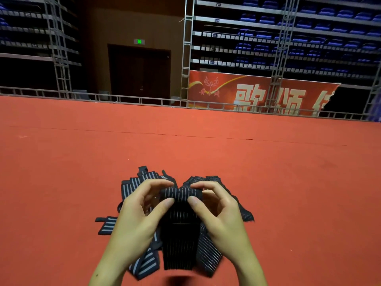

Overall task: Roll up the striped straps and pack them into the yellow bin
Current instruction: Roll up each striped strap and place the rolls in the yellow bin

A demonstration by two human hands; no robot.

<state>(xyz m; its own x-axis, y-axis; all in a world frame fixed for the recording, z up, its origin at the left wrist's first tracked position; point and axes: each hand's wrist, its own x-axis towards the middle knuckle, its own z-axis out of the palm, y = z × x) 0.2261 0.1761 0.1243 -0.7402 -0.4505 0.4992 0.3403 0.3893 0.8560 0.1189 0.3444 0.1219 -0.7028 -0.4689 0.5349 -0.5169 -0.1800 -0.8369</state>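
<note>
A wide red carpeted floor (268, 172) carries everything here, and no yellow bin is in view. On it, close in front of the person, lies a loose heap of striped straps (142, 179), dark bands with pale lines, overlapping and splayed at odd angles. One strap (179, 234) is lifted above the heap and hangs down toward the camera, its top end turned over into the start of a roll (181, 193).

The left hand (140, 215) and right hand (218, 213) each pinch an end of that roll, thumbs on the near side and fingers (158, 183) curled over the far side, clamped on the fabric.

The strap looks light, soft and limp, probably elastic with a ribbed weave, so it should give grip rather than slip, and nothing about it seems fragile. Being floppy, a roll is likely to spring loose or telescope sideways unless it is held at both edges with the tail kept taut.
</note>
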